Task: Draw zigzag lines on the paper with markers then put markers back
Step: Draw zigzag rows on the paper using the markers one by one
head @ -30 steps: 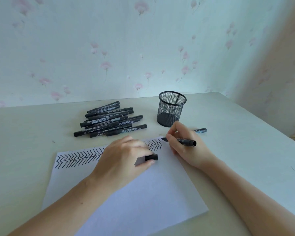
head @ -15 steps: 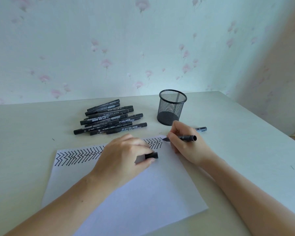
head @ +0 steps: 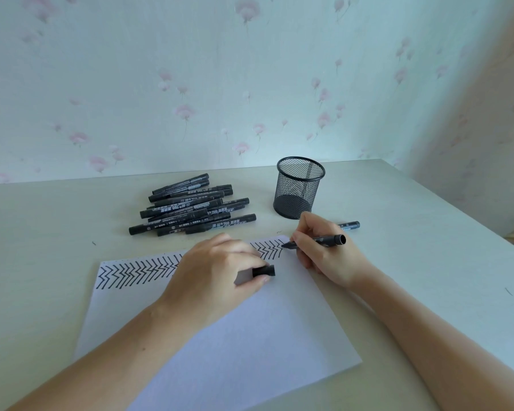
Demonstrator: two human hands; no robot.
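Pale table (head: 428,262) against floral wallpaper (head: 220,84), with a small dark mark (head: 508,291) near its right edge

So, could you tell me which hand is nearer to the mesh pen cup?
The right hand. It grips a marker just in front of the mesh pen cup. The left hand rests on the paper, farther forward and left, pinching the cap.
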